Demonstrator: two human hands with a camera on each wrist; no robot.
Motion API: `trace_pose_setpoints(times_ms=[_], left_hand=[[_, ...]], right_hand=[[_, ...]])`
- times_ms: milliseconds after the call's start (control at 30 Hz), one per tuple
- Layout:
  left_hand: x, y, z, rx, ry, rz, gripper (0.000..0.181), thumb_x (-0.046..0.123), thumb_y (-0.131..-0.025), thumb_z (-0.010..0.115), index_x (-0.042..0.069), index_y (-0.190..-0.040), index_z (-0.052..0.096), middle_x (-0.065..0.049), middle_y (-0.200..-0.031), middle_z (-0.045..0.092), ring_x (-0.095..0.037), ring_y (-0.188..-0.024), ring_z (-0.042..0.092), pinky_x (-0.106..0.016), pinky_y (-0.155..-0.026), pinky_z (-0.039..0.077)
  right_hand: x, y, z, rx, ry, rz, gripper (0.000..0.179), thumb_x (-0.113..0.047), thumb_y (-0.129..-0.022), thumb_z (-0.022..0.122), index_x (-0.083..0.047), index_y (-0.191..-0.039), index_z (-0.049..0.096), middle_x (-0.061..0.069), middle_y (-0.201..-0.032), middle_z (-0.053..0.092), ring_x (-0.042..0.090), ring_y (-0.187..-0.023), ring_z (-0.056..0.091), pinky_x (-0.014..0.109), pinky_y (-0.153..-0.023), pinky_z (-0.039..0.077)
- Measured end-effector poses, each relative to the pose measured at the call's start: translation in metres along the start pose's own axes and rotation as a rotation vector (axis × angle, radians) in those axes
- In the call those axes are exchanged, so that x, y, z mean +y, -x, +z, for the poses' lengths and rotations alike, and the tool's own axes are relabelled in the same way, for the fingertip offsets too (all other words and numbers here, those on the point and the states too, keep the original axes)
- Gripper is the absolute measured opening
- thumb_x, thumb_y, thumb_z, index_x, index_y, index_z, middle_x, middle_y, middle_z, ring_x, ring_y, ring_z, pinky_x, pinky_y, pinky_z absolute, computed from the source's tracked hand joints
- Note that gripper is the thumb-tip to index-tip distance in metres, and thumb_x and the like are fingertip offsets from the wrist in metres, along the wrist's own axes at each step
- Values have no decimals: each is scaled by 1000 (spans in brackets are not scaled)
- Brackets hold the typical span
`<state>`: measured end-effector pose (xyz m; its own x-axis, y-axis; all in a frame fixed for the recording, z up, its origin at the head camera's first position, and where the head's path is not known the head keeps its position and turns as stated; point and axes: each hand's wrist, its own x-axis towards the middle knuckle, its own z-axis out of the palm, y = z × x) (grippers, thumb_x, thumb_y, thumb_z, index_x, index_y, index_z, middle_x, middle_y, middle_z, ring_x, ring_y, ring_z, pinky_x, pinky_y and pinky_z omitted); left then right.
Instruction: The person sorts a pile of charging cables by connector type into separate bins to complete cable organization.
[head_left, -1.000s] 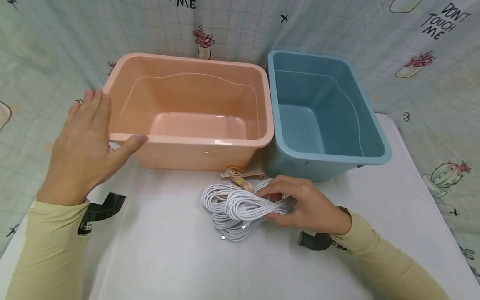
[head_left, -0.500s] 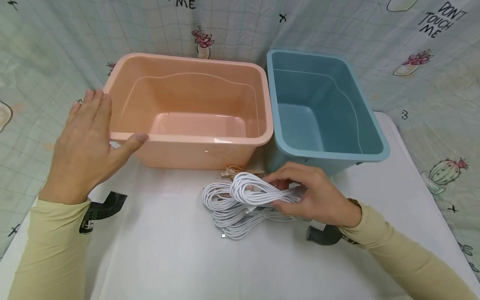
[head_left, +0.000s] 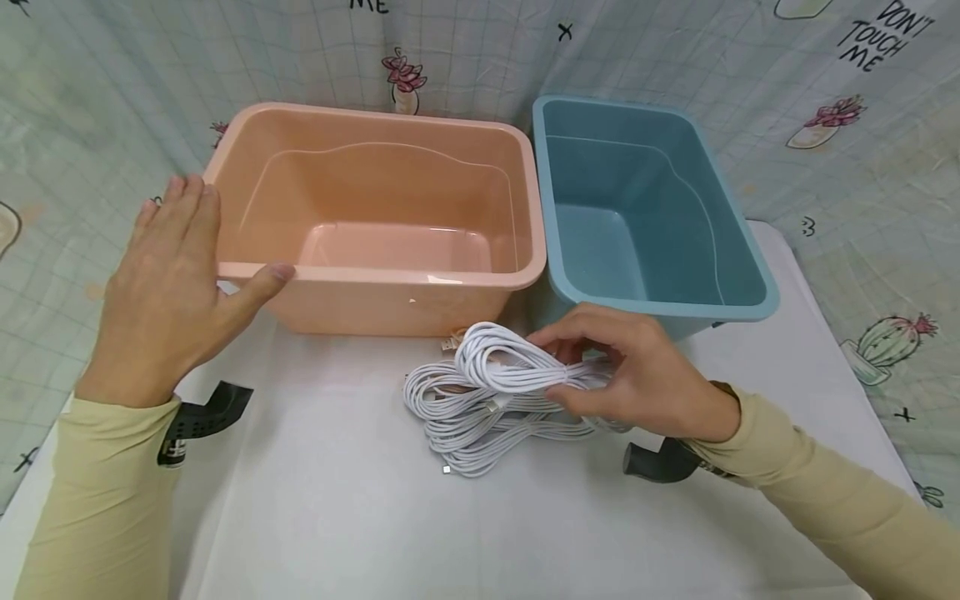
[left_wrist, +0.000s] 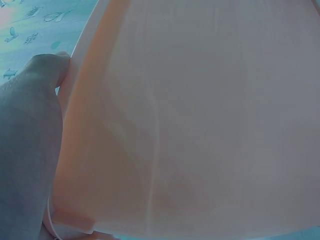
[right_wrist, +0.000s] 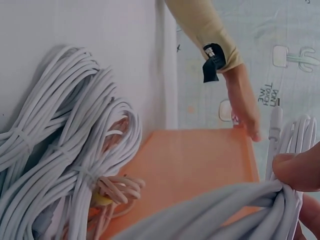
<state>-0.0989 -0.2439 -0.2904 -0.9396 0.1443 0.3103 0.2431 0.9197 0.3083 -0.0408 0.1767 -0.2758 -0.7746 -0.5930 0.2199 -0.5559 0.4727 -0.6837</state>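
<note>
My right hand (head_left: 630, 367) pinches a tied bundle of white cable (head_left: 506, 358) between thumb and fingers, raised over more bundles. In the right wrist view the held cable (right_wrist: 210, 212) crosses the lower right, with a plug end (right_wrist: 276, 122) sticking up by the thumb. Several other white cable bundles (head_left: 465, 433) lie on the table, and a thin beige cable (right_wrist: 120, 187) sits beside them. My left hand (head_left: 165, 292) rests with straight fingers on the left front corner of the peach bin (head_left: 390, 279); its thumb lies along the front rim.
To the right of the peach bin stands a blue bin (head_left: 667, 312), their rims side by side. Both are on a white table (head_left: 337, 500). A patterned cloth (head_left: 480, 50) hangs behind and at the sides.
My right hand has lifted one white cable bundle off the pile and moved it slightly up and to the right. The left hand has stayed on the peach bin.
</note>
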Motion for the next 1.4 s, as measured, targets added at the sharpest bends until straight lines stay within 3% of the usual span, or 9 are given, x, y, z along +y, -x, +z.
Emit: trace_pose_setpoints(times_ms=[467, 700, 1133, 1400], left_hand=[[2, 0, 0, -2, 1, -6, 96, 59, -89, 55, -2, -154, 19, -22, -162, 17, -37, -154, 11, -49, -129, 4], [0, 1, 0, 1, 1, -6, 97, 61, -89, 54, -3, -153, 20, -23, -161, 18, -39, -153, 13, -50, -129, 5], [0, 0, 1, 4, -9, 9, 99, 64, -89, 52, -4, -153, 19, -25, -161, 18, -42, -152, 13, -53, -128, 5], [2, 0, -1, -9, -16, -4, 98, 64, -90, 51, -4, -153, 18, -25, -161, 16, -42, -152, 12, -51, -128, 4]], right_hand=[[-24, -13, -20, 18, 69, -67, 51, -7, -70, 85, -23, -116, 68, -14, -97, 64, 0, -84, 56, 19, -60, 50], [-32, -24, -29, 43, 61, -82, 50, -3, -70, 84, -18, -115, 69, -10, -99, 66, 2, -85, 58, 18, -66, 54], [-40, -44, -46, 71, 19, -62, 48, 0, -72, 82, -10, -117, 67, -7, -103, 65, 9, -83, 59, 16, -73, 56], [-40, -60, -55, 126, 64, -22, 47, 0, -71, 83, -10, -116, 69, -5, -102, 68, 10, -83, 60, 13, -72, 56]])
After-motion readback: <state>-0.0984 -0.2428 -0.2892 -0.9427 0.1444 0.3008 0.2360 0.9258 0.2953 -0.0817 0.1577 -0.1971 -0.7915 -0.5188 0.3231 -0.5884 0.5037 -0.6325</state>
